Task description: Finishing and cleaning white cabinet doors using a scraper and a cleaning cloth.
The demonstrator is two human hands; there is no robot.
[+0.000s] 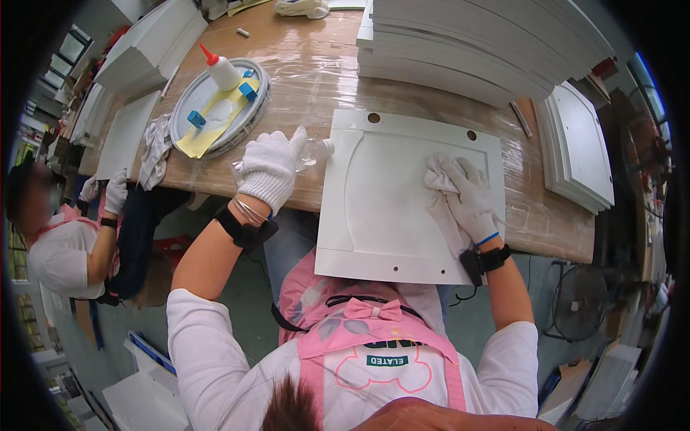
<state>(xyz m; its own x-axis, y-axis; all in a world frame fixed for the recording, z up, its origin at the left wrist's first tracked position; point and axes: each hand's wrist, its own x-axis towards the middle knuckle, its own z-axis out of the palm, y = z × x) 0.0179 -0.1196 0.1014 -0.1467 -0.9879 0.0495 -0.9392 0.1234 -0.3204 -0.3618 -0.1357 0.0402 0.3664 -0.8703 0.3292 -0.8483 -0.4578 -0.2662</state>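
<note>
A white cabinet-door-like panel [402,223] lies flat in front of me, its near edge sticking out past the table edge. It has a curved groove on the left, two round holes along the far edge and small holes along the near edge. My right hand [473,205], in a white knit glove, presses a pale cloth [436,176] against the panel's right half. Also gloved, my left hand [269,169] is wrapped round a clear plastic bottle [310,153] lying on its side, its neck end pointing at the panel's left edge. The glove hides part of the bottle.
A round tub lid [260,108] carries a white red-tipped glue bottle [224,74], blue blocks and a yellow sheet. White panels are stacked [460,50] at the back and at right [575,147]. A crumpled cloth [154,152] hangs over the edge. Another gloved person [68,251] works at left.
</note>
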